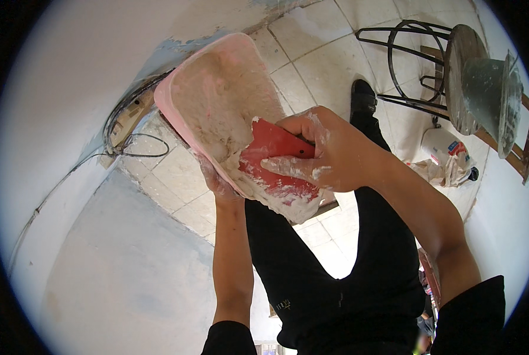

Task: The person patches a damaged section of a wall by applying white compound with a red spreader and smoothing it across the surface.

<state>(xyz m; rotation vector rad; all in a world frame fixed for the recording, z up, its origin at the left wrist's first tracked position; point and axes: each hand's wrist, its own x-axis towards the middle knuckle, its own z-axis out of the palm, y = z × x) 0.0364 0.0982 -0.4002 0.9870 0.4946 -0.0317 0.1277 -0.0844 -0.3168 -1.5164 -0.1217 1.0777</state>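
Pink tub: tilted in view, probably stiff plastic and weighty with its load; best borne from beneath, as a smeared rim could slip
Pale paste: spread inside the tub, thickest-looking at its near end; likely soft, sticky, slick on skin
Left hand: at the tub's near left side, against its outer wall; fingers mostly hidden, so I cannot tell if spread or curled
Red scraper: over the tub's near end, lower edge caked; likely light, thin, slightly springy, best gripped along the cleaner edge near its hole
Right hand: at the tub's right, pinching the scraper between thumb and fingers, paste on the skin
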